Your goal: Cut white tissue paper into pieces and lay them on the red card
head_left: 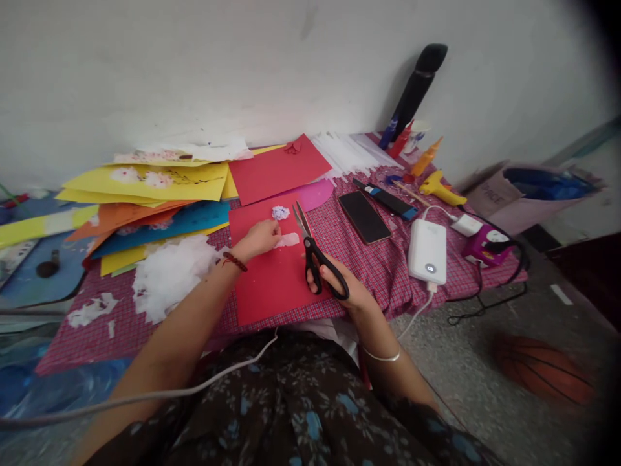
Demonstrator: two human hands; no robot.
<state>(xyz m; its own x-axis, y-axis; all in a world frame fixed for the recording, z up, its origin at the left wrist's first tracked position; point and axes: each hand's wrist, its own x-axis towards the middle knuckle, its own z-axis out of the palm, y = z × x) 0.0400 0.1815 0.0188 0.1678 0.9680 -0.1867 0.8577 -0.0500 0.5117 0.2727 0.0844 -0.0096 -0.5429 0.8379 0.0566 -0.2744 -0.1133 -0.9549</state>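
My right hand (342, 279) has its fingers through the black handles of a pair of scissors (309, 243), whose blades point away from me and stand slightly apart. On the red paper sheet (272, 291), my left hand (262, 238) is closed at one end of a small white tissue paper strip (290, 240). Just beyond that hand, a crumpled white and purple paper flower (280, 212) lies on the sheet. Loose white tissue paper (169, 272) is heaped left of my left wrist.
Coloured paper sheets (145, 184) are stacked at the left. To the right lie a phone (365, 217), a white power bank (427, 251), a yellow glue gun (440, 188) and a purple adapter (486, 246). Paint bottles (402, 140) stand by the wall; a basketball (543, 369) is on the floor.
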